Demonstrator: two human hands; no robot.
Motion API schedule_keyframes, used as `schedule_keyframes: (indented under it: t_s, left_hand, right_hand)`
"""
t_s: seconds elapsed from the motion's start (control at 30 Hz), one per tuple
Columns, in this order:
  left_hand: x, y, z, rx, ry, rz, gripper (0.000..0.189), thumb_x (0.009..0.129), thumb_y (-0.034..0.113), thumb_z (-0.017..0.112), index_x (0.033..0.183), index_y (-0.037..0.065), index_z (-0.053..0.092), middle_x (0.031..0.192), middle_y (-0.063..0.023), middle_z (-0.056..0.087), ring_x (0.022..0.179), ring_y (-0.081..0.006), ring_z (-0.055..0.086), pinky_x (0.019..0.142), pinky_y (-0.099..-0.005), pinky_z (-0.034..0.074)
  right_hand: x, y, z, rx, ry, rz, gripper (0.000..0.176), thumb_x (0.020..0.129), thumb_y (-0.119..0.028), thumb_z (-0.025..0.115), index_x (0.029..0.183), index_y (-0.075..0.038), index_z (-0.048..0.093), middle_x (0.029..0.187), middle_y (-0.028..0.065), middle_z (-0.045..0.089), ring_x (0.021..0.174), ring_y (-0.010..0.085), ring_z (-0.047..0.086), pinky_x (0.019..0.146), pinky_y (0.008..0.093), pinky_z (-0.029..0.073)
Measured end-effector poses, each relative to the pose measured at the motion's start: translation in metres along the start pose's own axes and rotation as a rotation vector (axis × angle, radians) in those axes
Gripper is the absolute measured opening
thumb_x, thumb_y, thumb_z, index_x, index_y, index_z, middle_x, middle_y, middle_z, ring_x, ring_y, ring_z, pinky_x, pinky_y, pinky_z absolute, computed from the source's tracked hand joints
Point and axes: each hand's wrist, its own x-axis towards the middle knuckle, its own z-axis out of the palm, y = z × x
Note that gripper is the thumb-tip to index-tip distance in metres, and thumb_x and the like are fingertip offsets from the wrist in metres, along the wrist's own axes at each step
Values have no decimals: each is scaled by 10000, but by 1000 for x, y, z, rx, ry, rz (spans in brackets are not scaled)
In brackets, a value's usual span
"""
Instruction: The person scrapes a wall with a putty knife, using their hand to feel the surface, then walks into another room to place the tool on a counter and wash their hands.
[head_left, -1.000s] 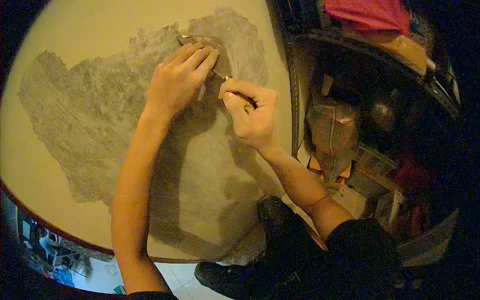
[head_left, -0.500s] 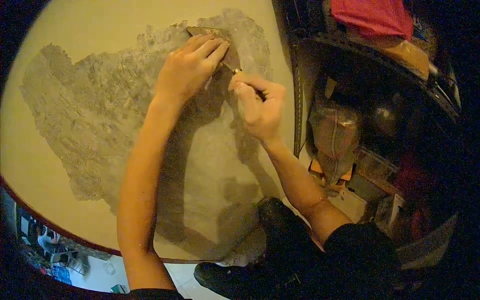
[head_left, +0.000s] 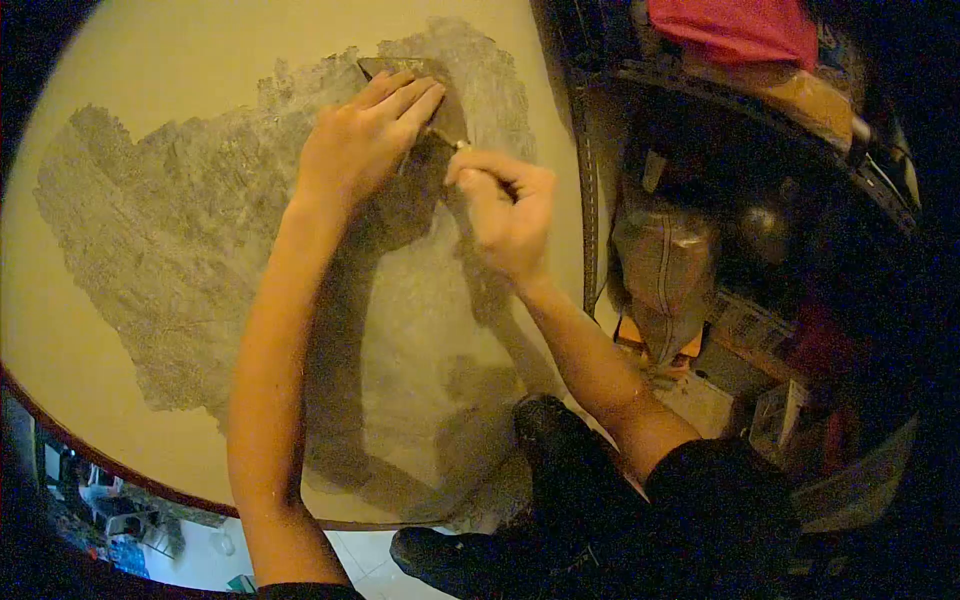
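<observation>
My right hand (head_left: 508,215) is closed round the handle of a trowel (head_left: 408,66) and covers most of that handle. The metal ferrule and bent neck show just beyond my fist. My left hand (head_left: 360,140) lies on the trowel's blade with its fingers stretched out flat, hiding part of it. The blade rests against a large cream surface (head_left: 210,65), its far edge sticking out past my left fingertips. A rough grey patch (head_left: 180,240) spreads across much of this surface, with ragged edges, and the blade is near its upper end.
A dark stitched edge (head_left: 590,200) borders the surface on the right. Beyond it are a red cloth or bag (head_left: 735,35), a clear plastic bag (head_left: 660,260) and boxes in shadow. My dark-clothed leg (head_left: 570,460) is close below. At lower left, pale floor (head_left: 200,545) and clutter show.
Both hands and the trowel sit slightly further left in the view, and the surroundings have shifted a little too. My hold on the trowel looks the same.
</observation>
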Motion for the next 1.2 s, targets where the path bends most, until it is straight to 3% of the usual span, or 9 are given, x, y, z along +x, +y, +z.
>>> schedule_keyframes:
  t_s: [0.07, 0.13, 0.27, 0.37, 0.57, 0.63, 0.93, 1.1, 1.2]
  left_hand:
    - [5, 4, 3, 16, -39, 11, 388, 857, 160, 547, 1240, 148, 606, 1280, 6, 615, 1195, -199, 582, 791, -359, 584]
    - [5, 5, 0, 72, -6, 78, 386, 860, 152, 539, 1240, 132, 605, 1273, 2, 618, 1187, -190, 584, 779, -354, 588]
    - [4, 6, -1, 29, 40, 98, 389, 851, 145, 541, 1233, 113, 606, 1260, -5, 624, 1171, -179, 587, 763, -361, 591]
    - [11, 4, -2, 130, -71, 80, 511, 836, 118, 531, 1343, 178, 541, 1342, -10, 582, 1190, -200, 584, 872, -328, 558]
    - [6, 7, -4, 68, -101, 99, 481, 841, 128, 525, 1321, 161, 557, 1342, -18, 585, 1199, -222, 581, 862, -330, 562]
    - [12, 0, 4, 108, 34, 127, 374, 844, 171, 553, 1204, 99, 626, 1212, -29, 651, 1144, -188, 606, 749, -346, 581]
    - [8, 5, 3, 135, 106, 141, 347, 835, 146, 563, 1169, 75, 628, 1146, -19, 674, 1093, -183, 625, 774, -321, 580]
    - [24, -2, 7, 97, 87, 87, 322, 848, 146, 536, 1148, 73, 629, 1173, -12, 665, 1101, -182, 621, 758, -324, 581]
    - [5, 21, -11, 65, -80, 116, 316, 855, 140, 538, 1146, 64, 636, 1189, -30, 661, 1117, -205, 617, 758, -335, 582]
  right_hand:
    - [3, -2, -9, 23, -18, 55, 135, 799, -107, 591, 735, 3, 634, 561, 37, 526, 525, 69, 461, 487, 250, 374]
    - [0, -8, -8, 18, -5, -83, 135, 802, -104, 594, 726, 2, 628, 566, 41, 536, 522, 74, 462, 483, 258, 374]
    - [-2, -1, -6, -65, -22, -96, 140, 808, -102, 588, 720, 0, 624, 568, 61, 541, 520, 86, 475, 488, 265, 386]
    - [2, 2, -2, -31, 67, -72, 131, 800, -96, 581, 717, -3, 621, 567, 81, 532, 518, 94, 481, 491, 273, 393]
    - [-3, 1, -5, -3, -4, -122, 122, 795, -83, 582, 720, 0, 628, 563, 73, 536, 508, 92, 467, 490, 267, 389]
    - [3, 15, -1, 0, 41, -83, 126, 791, -102, 592, 732, 3, 628, 563, 67, 543, 508, 98, 475, 498, 266, 396]
    - [1, 7, -2, -82, 15, -103, 120, 784, -123, 597, 742, -17, 636, 547, 54, 509, 501, 81, 456, 473, 274, 362]
    - [13, -2, 2, -74, 53, -44, 129, 794, -132, 586, 734, -23, 619, 559, 77, 526, 490, 109, 470, 475, 295, 380]
    - [-9, -7, -18, -46, -74, -122, 166, 825, -155, 575, 753, -16, 628, 576, 78, 541, 505, 117, 493, 493, 274, 403]
